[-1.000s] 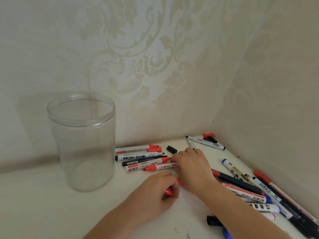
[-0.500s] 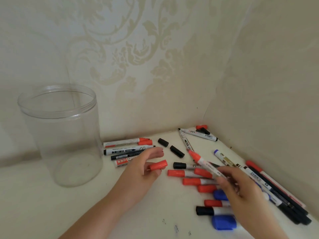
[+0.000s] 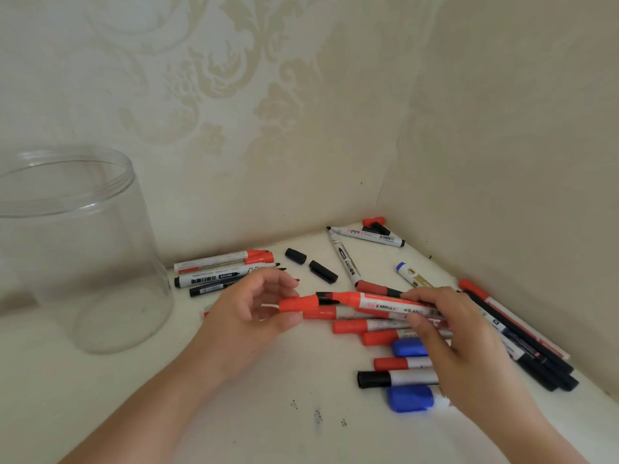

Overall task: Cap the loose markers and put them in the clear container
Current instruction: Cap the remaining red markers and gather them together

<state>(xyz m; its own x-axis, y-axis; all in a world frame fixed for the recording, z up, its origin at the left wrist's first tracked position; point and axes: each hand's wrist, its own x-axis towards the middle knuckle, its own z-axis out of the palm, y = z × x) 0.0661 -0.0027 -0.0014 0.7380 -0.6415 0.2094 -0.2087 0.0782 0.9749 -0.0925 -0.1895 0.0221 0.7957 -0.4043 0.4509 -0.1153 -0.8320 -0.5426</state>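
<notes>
The left hand (image 3: 248, 316) pinches a smooth red cap (image 3: 298, 303); the right hand (image 3: 459, 333) grips a cylindrical white marker (image 3: 385, 304), whose tip now meets the cap, no longer apart.

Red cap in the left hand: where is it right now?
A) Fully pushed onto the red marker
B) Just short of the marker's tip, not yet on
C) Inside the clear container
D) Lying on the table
B: the left hand pinches the red cap just short of the tip of the red marker held by the right hand.
</notes>
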